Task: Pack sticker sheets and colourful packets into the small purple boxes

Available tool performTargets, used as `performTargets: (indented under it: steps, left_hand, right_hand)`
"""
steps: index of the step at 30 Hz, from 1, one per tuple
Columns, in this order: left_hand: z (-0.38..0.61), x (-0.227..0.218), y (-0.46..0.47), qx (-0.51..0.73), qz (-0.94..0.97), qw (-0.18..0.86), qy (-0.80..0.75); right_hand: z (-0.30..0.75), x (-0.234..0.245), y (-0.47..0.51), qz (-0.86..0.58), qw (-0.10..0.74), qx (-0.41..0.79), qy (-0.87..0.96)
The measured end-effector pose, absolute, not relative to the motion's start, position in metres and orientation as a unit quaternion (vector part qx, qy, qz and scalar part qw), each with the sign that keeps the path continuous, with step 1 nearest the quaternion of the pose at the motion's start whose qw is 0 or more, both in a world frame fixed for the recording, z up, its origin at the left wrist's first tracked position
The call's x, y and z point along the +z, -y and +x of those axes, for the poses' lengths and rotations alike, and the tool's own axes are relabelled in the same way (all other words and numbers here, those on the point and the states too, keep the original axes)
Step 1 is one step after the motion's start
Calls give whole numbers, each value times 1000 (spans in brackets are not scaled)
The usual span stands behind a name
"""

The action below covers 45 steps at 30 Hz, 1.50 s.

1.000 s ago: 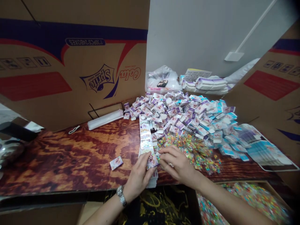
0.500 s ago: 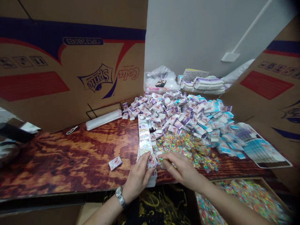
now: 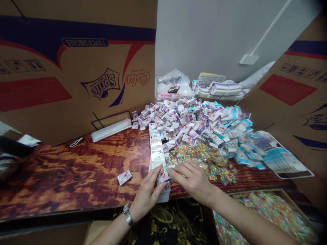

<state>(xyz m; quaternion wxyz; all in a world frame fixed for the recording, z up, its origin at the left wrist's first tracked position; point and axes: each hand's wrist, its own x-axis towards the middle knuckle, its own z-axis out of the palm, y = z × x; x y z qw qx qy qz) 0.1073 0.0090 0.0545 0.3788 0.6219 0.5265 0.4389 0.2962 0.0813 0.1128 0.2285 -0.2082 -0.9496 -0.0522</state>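
My left hand (image 3: 146, 189), a metal watch on its wrist, grips a small white and purple printed carton (image 3: 162, 176) between thumb and fingers. Under the carton lies a stack of long printed strips (image 3: 156, 147). My right hand (image 3: 192, 179) is closed, its fingertips pressed to the carton's right end; what they pinch is mostly hidden, with a speck of bright colour beside them. Just beyond that hand are clear packets of colourful candy (image 3: 201, 154). A single carton (image 3: 124, 177) rests on the table to the left.
Many small cartons (image 3: 187, 120) are heaped at the back. Large cardboard boxes (image 3: 76, 78) stand left and right. Flat cartons (image 3: 283, 156) lie at the right, clear plastic sleeves (image 3: 111, 130) at the left. A box of candy packets (image 3: 270, 211) sits below the table edge.
My right hand has come in against the carton's right end, its fingers curling closer together. My left hand still holds the carton over the strips. The view has shifted slightly.
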Motion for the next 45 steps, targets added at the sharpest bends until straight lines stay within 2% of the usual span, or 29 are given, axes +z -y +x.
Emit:
performTargets:
  steps: [8, 11, 15, 18, 21, 27, 31, 37, 42, 45]
  left_hand:
    - [106, 51, -8, 420, 643, 368, -524]
    - [106, 53, -7, 414, 659, 349, -521]
    - [108, 55, -6, 423, 668, 307, -529]
    - [110, 53, -7, 408, 683, 274, -540]
    - [112, 53, -8, 391, 692, 250, -554]
    - [115, 65, -10, 363, 706, 275, -542]
    - [116, 69, -10, 374, 708, 281, -528]
    - [115, 65, -9, 378, 710, 264, -532]
    - [114, 61, -9, 362, 730, 233, -531]
    - [114, 58, -8, 347, 741, 209, -536]
  right_hand:
    - [302, 119, -84, -131, 139, -84, 978]
    - [301, 122, -87, -127, 115, -40, 984]
    - [297, 120, -84, -209, 186, 81, 957]
    - [294, 113, -75, -268, 241, 107, 927]
    - [294, 108, -68, -277, 242, 116, 923]
    - [300, 114, -76, -280, 206, 254, 902]
    - [295, 113, -79, -259, 222, 262, 903]
    - [282, 94, -65, -320, 341, 168, 868]
    - [273, 88, -55, -433, 373, 301, 763]
    - [269, 85, -50, -457, 392, 317, 733]
